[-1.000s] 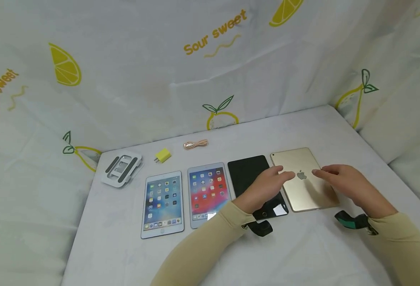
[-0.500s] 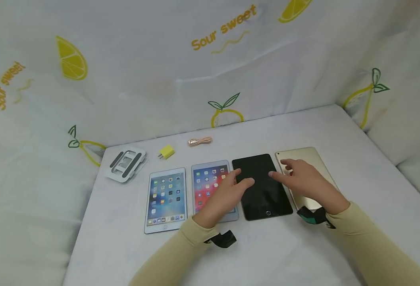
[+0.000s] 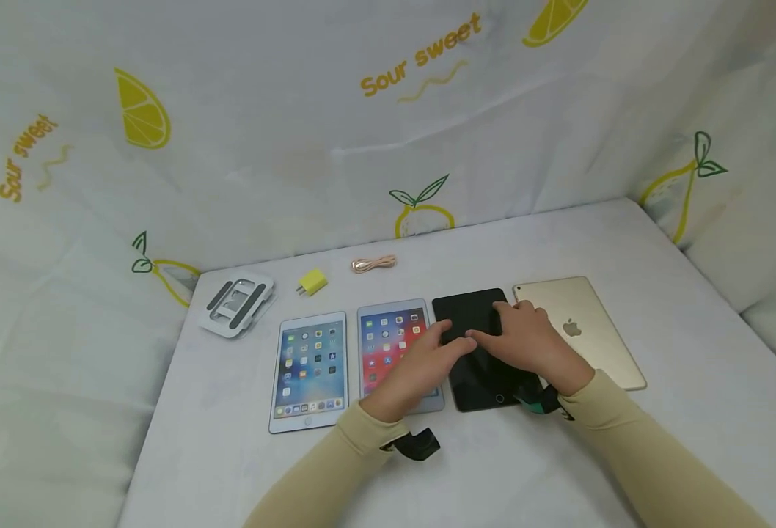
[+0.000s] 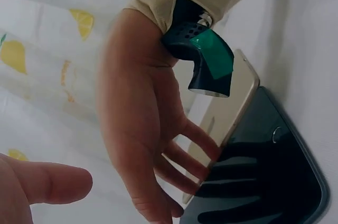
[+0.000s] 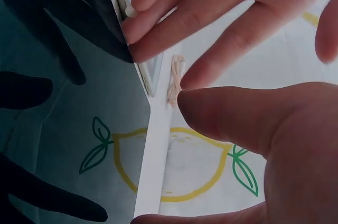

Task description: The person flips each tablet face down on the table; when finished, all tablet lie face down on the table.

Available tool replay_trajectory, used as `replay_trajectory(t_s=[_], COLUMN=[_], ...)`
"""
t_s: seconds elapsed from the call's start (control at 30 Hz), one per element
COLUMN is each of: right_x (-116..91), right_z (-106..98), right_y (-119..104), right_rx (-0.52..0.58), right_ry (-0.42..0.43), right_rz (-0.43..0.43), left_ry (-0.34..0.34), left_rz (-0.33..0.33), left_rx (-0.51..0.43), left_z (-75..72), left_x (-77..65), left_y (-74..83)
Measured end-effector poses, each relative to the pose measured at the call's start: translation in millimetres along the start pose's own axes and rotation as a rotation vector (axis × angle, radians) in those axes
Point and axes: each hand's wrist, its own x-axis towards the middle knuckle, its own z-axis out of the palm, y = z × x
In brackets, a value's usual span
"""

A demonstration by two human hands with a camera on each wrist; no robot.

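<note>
A black-screened tablet (image 3: 483,378) lies face up on the white cloth, between my two hands. My left hand (image 3: 414,370) has its fingertips right at the tablet's left edge, thumb stretched over the screen. At the opposite long edge is my right hand (image 3: 536,341), its thumb also above the glass. The left wrist view shows the right hand (image 4: 132,108) with fingers extended along that edge and mirrored in the dark screen. To the right lies a gold tablet (image 3: 602,352), back up. A tablet with a red-and-blue screen (image 3: 384,334) is partly hidden under my left arm.
Farther left lies a white-framed tablet (image 3: 307,374) with a lit blue screen. Behind the row are a grey-white folding stand (image 3: 236,304), a yellow charger plug (image 3: 313,281) and a coiled pink cable (image 3: 375,263). A lemon-printed cloth wall (image 3: 282,183) rises at the table's back.
Both hands have moved left from the gold tablet to the black one. In the last half second the right hand has shifted farther left, onto the black tablet's right edge.
</note>
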Motion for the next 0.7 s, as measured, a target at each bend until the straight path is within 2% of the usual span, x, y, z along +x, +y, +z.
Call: replay_trajectory(t_s=[0.33,0.7], right_x=[-2.3,-1.2], right_z=[0.4,0.0], right_y=[-2.7,-4.5], right_rx=[-0.017,-0.006], right_ry=[0.000,-0.010], right_rz=[-0.027,-0.067], left_ry=[-0.003,0.099], left_rz=[0.017,0.004], left_rx=[-0.071,-0.159], left_z=[-4.0,-6.2], left_x=[3.3,3.9], left_y=[-3.9,0.3])
